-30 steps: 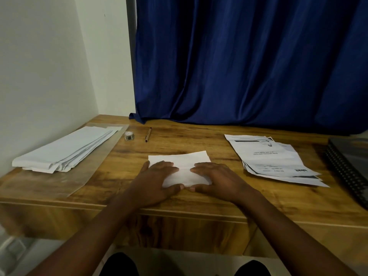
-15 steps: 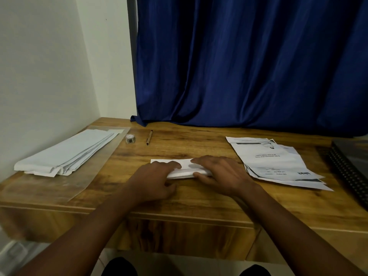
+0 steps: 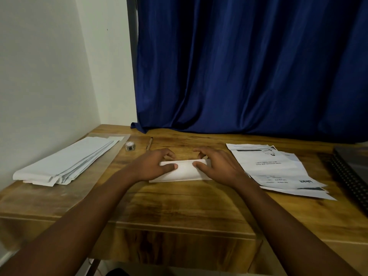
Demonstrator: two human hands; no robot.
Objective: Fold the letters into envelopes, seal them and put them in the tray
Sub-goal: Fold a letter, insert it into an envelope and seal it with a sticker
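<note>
Holding a folded white letter (image 3: pixel 184 170) at each end, two bare hands work in the middle of the wooden worktop (image 3: pixel 179 206). The left hand (image 3: pixel 153 166) has its thumb pressed on top of the paper and its fingers curled over the far edge. The right hand (image 3: pixel 216 166) does the same at the other end, so each grip is closed on the letter. The paper is smooth and makes a long, thin strip that lies flat on the brown, streaky wood.

On the left lies a stack of long white envelopes (image 3: pixel 63 162), fanned a little, on a clear, shiny plastic sheet (image 3: pixel 95 176). Just beside it stands a small round roll of tape (image 3: pixel 130 146), and near that a thin brown pen (image 3: pixel 149 143). On the right lies a loose pile of printed sheets (image 3: pixel 278 168). At the far right edge is a dark notebook (image 3: pixel 352 176) with a wire spiral. A dark blue curtain (image 3: pixel 249 66) hangs in soft folds behind.
</note>
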